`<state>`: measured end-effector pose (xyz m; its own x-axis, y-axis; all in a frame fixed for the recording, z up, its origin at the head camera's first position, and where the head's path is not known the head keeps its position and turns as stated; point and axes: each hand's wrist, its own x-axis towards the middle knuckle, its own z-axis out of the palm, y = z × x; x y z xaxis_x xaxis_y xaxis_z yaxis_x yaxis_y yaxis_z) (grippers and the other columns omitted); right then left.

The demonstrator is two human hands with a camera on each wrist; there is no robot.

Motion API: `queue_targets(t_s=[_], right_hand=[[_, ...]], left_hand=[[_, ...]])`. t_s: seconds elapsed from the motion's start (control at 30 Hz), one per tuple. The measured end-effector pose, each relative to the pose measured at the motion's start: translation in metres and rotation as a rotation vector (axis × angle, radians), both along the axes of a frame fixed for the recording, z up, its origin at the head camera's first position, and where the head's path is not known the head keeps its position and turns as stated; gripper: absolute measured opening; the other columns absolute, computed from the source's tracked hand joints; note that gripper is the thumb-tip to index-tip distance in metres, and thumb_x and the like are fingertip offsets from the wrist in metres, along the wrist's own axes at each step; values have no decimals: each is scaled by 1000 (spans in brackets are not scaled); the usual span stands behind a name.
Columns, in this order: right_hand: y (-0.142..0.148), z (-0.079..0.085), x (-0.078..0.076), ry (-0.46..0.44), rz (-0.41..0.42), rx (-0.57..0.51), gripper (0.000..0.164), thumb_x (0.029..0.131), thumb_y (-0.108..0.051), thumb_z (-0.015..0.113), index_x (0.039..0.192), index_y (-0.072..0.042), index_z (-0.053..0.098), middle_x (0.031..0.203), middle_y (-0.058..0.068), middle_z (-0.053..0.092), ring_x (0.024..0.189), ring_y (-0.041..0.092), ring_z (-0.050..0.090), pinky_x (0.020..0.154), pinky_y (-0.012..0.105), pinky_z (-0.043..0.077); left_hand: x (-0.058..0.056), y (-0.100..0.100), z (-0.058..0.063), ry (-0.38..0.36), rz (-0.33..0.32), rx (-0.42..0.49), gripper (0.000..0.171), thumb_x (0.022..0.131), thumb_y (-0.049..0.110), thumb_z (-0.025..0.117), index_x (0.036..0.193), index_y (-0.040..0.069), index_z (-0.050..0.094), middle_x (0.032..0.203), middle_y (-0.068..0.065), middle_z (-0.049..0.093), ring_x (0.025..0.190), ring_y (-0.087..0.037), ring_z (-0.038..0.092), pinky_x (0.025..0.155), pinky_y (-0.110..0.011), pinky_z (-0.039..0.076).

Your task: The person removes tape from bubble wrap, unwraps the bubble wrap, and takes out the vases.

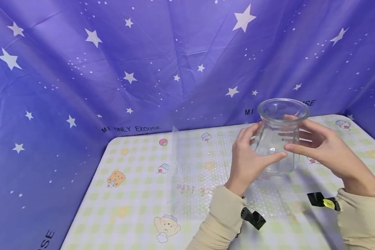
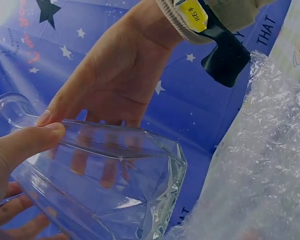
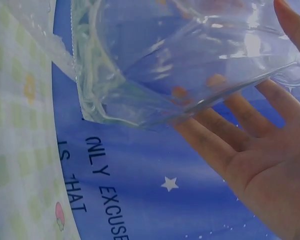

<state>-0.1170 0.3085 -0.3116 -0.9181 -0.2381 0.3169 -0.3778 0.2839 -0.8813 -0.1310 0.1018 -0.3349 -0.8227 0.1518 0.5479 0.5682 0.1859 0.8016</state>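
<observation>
A clear faceted glass vase (image 1: 273,144) with a flared round rim is held upright between both hands, and its base looks raised off the table. My left hand (image 1: 245,158) grips its left side, thumb across the near face. On the opposite side my right hand (image 1: 329,147) holds the vase, its thumb on the near face and its fingers behind the glass. In the right wrist view the fingers of the right hand (image 3: 250,145) curve under the glass wall. Bubble wrap (image 1: 203,173) lies flat on the table below and left of the vase.
A checked cloth with cartoon prints covers the table (image 1: 90,208). Behind it hangs a purple curtain (image 1: 162,62) with white stars, close along the back and left table edges. Black camera mounts (image 1: 253,218) sit on both wrists.
</observation>
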Motion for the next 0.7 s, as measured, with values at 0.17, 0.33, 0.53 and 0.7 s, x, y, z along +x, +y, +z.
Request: queue_targets(t_s=[0.17,0.33,0.53,0.7], right_hand=[[7,-3,-1,-7,21,-73,75,84,21,62,150,-3,39,143,4,52,116,5,62,82,19,57],[13,-2,0,-9,-13,-45,75,85,20,62,151,-4,38,144,5,51,117,4,61,82,18,56],[20,-2,2,8,-62,-4,74,85,19,64,151,-5,39,141,4,51,117,1,60,81,15,55],[28,-6,2,14,-95,24,74,84,19,64,150,-5,40,141,0,51,115,-2,60,81,14,54]], left_hand=[[-3,9,-3,38,18,-25,80,64,24,95,134,14,58,123,2,63,110,0,55,90,-12,46],[-4,18,-5,39,23,-29,80,64,26,95,134,14,58,123,2,63,109,-1,55,90,-12,46],[-4,29,-6,7,17,-16,81,64,27,95,135,16,58,125,5,62,111,0,54,91,-13,46],[-4,36,-11,-16,8,-3,81,66,28,94,136,20,56,127,8,60,112,1,54,90,-14,46]])
